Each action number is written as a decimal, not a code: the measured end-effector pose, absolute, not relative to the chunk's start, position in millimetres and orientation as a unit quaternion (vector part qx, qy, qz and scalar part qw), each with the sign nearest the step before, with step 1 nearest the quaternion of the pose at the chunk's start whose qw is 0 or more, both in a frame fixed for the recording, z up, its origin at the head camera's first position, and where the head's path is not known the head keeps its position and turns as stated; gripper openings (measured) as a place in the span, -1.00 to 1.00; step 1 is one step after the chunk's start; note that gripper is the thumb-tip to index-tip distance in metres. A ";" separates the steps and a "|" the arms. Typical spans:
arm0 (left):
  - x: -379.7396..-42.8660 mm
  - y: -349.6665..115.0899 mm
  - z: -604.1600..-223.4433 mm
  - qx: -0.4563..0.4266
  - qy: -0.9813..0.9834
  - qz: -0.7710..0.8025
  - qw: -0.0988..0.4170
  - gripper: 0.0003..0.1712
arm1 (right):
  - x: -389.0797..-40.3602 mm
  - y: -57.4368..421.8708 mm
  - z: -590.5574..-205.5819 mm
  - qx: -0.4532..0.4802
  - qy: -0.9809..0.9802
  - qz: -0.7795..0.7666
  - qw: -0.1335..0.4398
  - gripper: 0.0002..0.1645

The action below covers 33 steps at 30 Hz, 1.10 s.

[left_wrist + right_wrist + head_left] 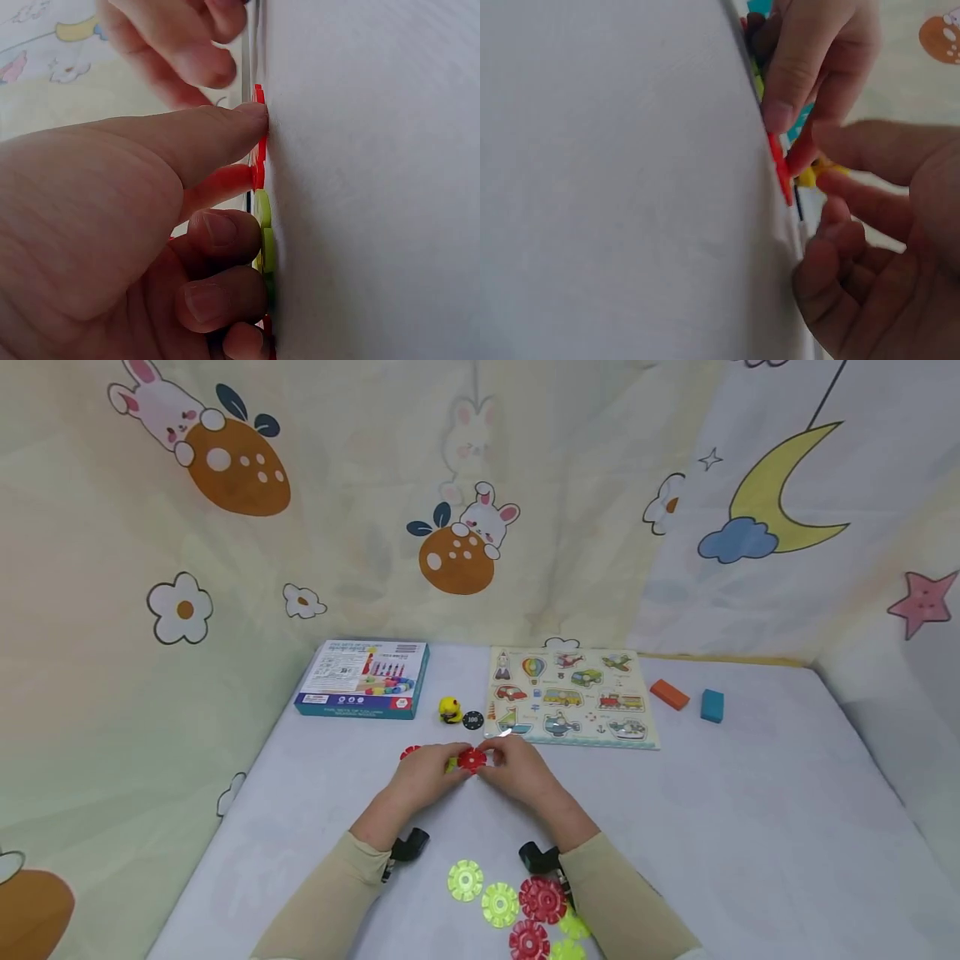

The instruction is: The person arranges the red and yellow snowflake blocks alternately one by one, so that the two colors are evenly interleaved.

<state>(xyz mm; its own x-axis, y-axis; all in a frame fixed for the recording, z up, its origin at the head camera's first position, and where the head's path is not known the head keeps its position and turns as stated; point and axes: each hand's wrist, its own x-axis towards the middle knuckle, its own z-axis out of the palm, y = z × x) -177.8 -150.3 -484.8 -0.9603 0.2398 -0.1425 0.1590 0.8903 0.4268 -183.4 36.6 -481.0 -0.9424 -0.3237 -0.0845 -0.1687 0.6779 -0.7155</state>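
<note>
My left hand (426, 777) lies low over the table and pinches a red notched plastic disc (472, 761) between thumb and forefinger. Beside that disc, partly covered by the same hand, is a yellow-green disc (267, 247). Another red disc (408, 751) peeks out past the left knuckles. To the right of the pinched disc is my right hand (522, 771). In the right wrist view its thumb and forefinger (870, 196) stand apart from the disc with nothing between them, the other fingers loosely bent.
Several loose yellow-green discs (500, 905) and red discs (543, 900) lie near my forearms. Behind the hands are a yellow toy figure (450, 710), a black round chip (473, 720), a picture puzzle board (573, 697) and a box (363, 678). Orange (670, 694) and blue blocks (712, 706) lie farther right.
</note>
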 end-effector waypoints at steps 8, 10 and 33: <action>-180.2 -148.7 -484.6 0.107 0.966 0.211 0.106 -0.40 | -146.4 40.2 -456.0 -0.261 0.858 -0.391 0.209 -0.65; -179.8 -149.3 -483.0 0.107 0.965 0.213 0.107 -0.40 | -133.3 38.2 -451.5 -0.284 0.849 -0.379 0.236 -0.66; -179.2 -151.4 -480.2 0.104 0.960 0.228 0.121 -0.39 | -83.9 10.9 -456.8 -0.303 0.901 -0.159 0.268 -0.56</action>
